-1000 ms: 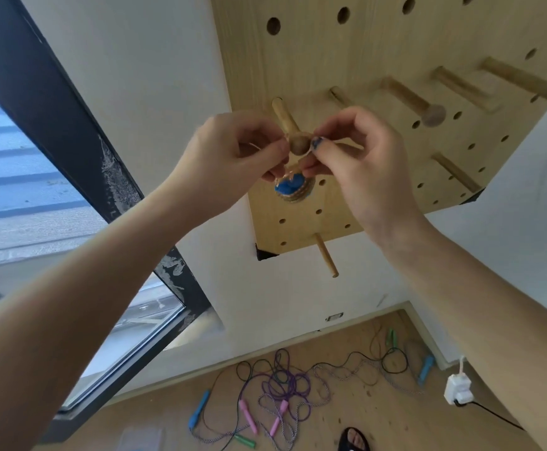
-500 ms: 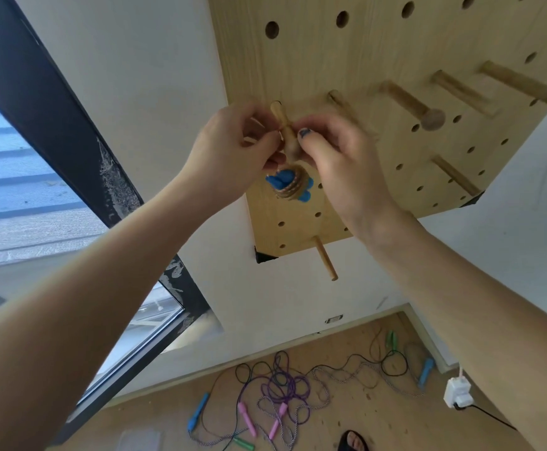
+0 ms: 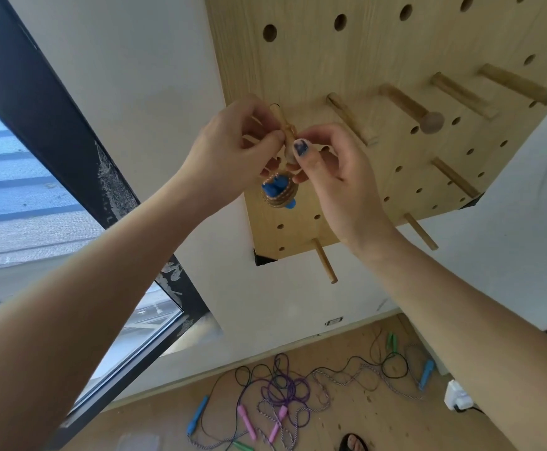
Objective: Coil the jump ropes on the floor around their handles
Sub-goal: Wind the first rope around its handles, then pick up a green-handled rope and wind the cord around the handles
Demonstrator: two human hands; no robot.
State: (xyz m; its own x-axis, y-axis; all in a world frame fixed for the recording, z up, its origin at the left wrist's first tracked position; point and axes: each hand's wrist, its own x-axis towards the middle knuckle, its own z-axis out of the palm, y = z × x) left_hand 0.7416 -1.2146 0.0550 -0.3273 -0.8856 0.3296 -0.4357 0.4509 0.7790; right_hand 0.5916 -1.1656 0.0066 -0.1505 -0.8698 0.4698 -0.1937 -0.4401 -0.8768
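Coiled jump rope (image 3: 278,192): tan cord wound around blue handles, hung below a wooden peg (image 3: 284,133) on the pegboard (image 3: 347,60), which is mounted on the white wall. Left hand (image 3: 230,151): raised at the peg, thumb and fingertips pinched on a thin cord loop at the peg. Right hand (image 3: 334,172): opposite the left, thumb and forefinger pinched at the same loop beside the peg; thumbnail painted blue. Both grips are closed on the cord of the coiled rope. Further pegs are seen projecting from the board toward its right and lower edges. Loose jump ropes (image 3: 285,390): lying tangled on the wooden floor (image 3: 379,415) near the wall, uncoiled; pink handles (image 3: 259,426), a blue handle (image 3: 195,415) toward the left, another blue handle (image 3: 426,374) and a green handle (image 3: 390,341) toward the right. White plug adapter (image 3: 457,395): at the floor's right edge. No containers are seen.
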